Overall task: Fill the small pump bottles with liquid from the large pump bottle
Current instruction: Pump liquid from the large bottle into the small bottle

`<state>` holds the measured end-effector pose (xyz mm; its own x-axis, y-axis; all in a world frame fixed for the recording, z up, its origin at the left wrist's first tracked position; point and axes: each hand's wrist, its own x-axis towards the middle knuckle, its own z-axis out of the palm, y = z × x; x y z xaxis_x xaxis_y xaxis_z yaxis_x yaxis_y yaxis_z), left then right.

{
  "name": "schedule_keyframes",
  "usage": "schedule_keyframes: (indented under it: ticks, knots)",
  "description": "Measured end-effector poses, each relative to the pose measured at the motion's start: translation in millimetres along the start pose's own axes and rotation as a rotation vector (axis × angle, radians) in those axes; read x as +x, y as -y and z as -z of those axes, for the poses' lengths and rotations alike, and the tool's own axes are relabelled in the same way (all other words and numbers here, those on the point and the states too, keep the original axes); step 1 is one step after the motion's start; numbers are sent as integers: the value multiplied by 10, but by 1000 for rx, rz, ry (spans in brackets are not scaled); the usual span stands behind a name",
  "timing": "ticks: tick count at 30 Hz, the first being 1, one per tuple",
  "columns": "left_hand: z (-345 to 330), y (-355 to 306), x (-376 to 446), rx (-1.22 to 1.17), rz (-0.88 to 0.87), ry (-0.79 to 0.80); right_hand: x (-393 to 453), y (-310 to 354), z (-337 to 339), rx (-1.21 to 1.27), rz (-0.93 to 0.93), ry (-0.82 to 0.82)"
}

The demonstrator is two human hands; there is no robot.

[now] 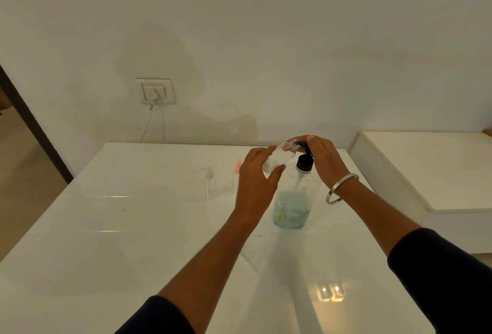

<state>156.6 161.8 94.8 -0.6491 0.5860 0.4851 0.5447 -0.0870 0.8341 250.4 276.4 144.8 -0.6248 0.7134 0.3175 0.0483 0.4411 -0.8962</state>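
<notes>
large pump bottle on table, right of centre | small bottle held above it, left of pump head | another small bottle left, toward far edge

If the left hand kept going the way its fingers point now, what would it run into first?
Probably the right hand, which rests on the black pump head of the large clear bottle. The left hand already holds the small clear bottle tilted toward that pump; depth is uncertain.

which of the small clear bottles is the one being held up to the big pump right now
The small bottle in the left hand, tilted with its open neck at the large pump bottle's black spout. The other small bottle stands untouched on the table, farther left.
</notes>
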Motion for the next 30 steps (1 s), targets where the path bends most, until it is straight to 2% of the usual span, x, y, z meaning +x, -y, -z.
schedule_keyframes:
  ticks: [10,20,30]
  knots:
    - [-53,54,-1,38,8,-7,22,-112,-39,-5,0,-20]
    - [-20,-3,-26,-10,-7,-16,42,-4,64,-49,-11,61]
    - [-44,14,-29,16,11,-6,-27,-24,2,-35,1,5]
